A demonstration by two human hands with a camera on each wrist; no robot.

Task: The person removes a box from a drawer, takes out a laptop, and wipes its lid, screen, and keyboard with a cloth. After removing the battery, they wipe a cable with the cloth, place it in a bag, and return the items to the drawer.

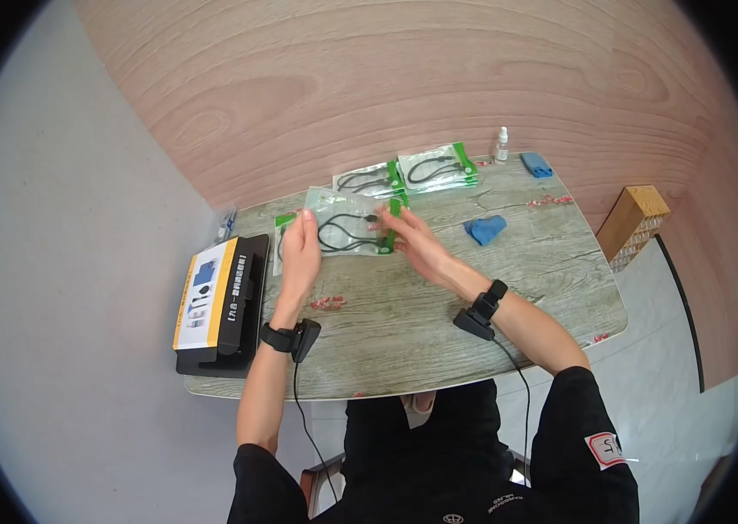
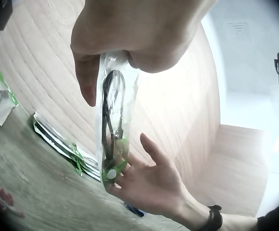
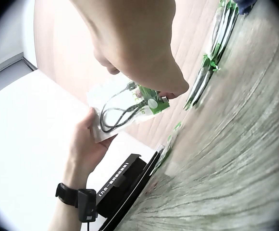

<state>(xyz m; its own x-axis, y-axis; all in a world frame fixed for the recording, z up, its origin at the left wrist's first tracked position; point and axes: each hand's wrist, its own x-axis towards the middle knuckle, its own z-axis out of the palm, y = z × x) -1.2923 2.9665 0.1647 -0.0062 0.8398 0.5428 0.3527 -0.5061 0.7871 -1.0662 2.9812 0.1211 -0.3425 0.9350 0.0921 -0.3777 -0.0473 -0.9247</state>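
Note:
A clear plastic bag with a green end (image 1: 347, 229) is held up over the table, a looped black cable inside it. My left hand (image 1: 301, 249) pinches the bag's left edge, thumb on the near side. At the green end is my right hand (image 1: 419, 243), its fingers overlapping the bag and slightly blurred. In the left wrist view, the right hand's thumb stands away from the bag (image 2: 111, 115) while the fingers reach behind the green end. Another bagged cable (image 1: 281, 234) lies partly hidden behind the left hand.
Two piles of bagged cables, a left pile (image 1: 367, 181) and a right pile (image 1: 435, 169), lie at the back. Beyond them stand a small white bottle (image 1: 502, 146) and a folded blue cloth (image 1: 537, 165). A crumpled blue cloth (image 1: 486, 230) lies mid-right; a black box (image 1: 227, 301) sits at left.

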